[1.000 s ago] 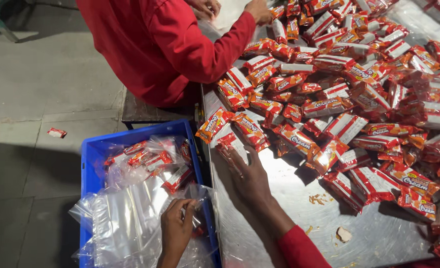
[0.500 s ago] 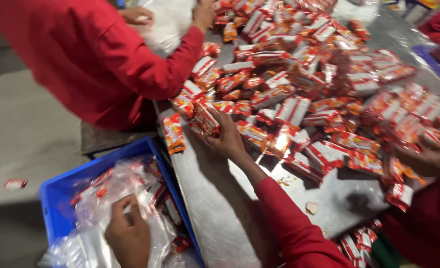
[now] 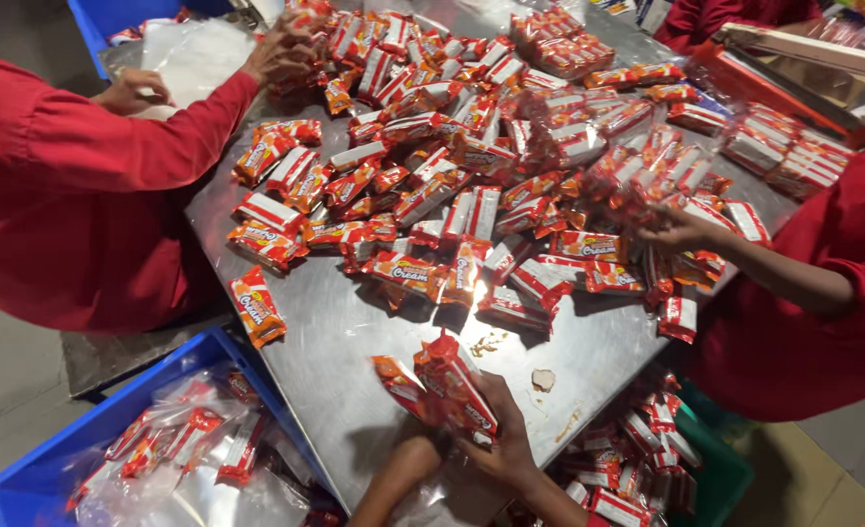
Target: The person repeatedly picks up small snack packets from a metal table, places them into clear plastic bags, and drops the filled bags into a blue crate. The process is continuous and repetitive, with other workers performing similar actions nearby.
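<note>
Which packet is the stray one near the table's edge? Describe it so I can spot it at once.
Start at the steel table and follow its left edge toward the blue crate. One orange-red snack packet lies there flat, tilted. Unlike the heaped packets further up, it lies apart from them on bare metal.

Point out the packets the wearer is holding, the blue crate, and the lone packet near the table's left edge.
held packets (image 3: 452, 385), head view, on the top wrapper.
blue crate (image 3: 110, 410), head view, on its upper rim.
lone packet (image 3: 257, 305), head view, on its middle.
</note>
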